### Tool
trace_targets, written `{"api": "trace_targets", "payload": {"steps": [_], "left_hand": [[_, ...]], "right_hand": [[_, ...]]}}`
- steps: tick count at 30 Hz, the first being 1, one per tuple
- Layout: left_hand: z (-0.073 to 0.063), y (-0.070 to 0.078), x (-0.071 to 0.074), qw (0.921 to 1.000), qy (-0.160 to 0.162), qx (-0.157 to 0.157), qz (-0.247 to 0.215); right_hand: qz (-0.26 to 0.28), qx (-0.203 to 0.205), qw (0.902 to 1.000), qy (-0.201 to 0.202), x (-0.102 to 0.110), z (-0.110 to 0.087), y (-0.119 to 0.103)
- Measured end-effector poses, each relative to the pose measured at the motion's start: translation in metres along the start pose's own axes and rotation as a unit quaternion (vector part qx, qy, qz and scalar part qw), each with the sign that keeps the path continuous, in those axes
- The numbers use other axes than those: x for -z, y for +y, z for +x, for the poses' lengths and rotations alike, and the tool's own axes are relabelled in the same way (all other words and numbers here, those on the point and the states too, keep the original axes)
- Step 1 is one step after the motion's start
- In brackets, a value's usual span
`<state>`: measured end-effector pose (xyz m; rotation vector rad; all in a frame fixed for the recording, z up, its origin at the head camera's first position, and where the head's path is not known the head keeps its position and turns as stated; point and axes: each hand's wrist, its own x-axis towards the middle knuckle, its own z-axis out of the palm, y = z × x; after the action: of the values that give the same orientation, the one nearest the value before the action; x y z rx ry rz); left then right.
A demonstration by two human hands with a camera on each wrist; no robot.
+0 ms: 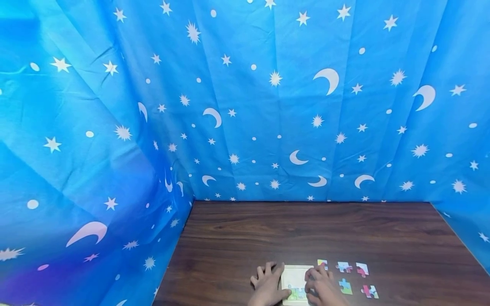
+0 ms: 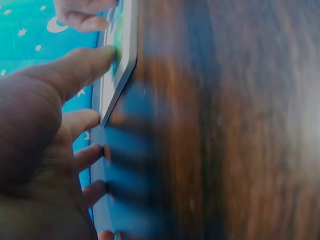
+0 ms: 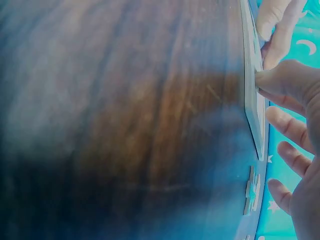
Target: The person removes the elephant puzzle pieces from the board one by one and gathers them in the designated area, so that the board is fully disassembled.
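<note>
A pale shallow puzzle tray lies on the table between both hands. Along its near side sit several joined jigsaw pieces in green, yellow and blue. My left hand spreads its fingers at the tray's left edge, its thumb pressing down on the pieces. Over the tray's right side bends my right hand; its thumb touches the tray's contents, with the other fingers spread loosely. No piece shows between its fingers, and the hand hides that part of the tray.
Several loose jigsaw pieces lie to the right of the tray, one just beyond the right hand. The dark wooden table meets a blue curtain with stars and moons at the back and sides.
</note>
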<state>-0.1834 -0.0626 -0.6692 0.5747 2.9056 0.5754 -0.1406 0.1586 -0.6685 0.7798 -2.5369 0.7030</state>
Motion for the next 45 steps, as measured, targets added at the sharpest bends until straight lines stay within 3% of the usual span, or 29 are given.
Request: {"api": "trace_targets", "payload": {"steps": [4, 13, 19, 24, 32, 45], "left_hand": [[0.000, 0.000, -0.002, 0.9999, 0.008, -0.014, 0.005], [0.000, -0.001, -0.005, 0.9995, -0.015, 0.005, -0.026], [0.001, -0.005, -0.004, 0.9979, -0.048, 0.017, -0.039], [0.003, -0.006, 0.003, 0.9976, -0.054, 0.011, -0.043], [0.003, -0.010, 0.007, 0.9996, -0.019, -0.006, -0.022], [0.000, -0.014, 0.001, 0.9992, -0.028, 0.003, -0.029]], "right_hand": [[0.015, 0.011, 0.9998, 0.005, 0.000, -0.001, 0.001], [0.031, 0.017, 0.9993, 0.006, 0.003, -0.003, 0.004], [0.054, 0.012, 0.9972, 0.051, 0.008, -0.010, 0.005], [0.011, 0.025, 0.9954, 0.092, 0.021, -0.023, 0.015], [-0.033, -0.023, 0.9953, 0.089, 0.041, -0.048, 0.026], [-0.098, -0.128, 0.9837, 0.080, 0.042, -0.085, 0.024]]}}
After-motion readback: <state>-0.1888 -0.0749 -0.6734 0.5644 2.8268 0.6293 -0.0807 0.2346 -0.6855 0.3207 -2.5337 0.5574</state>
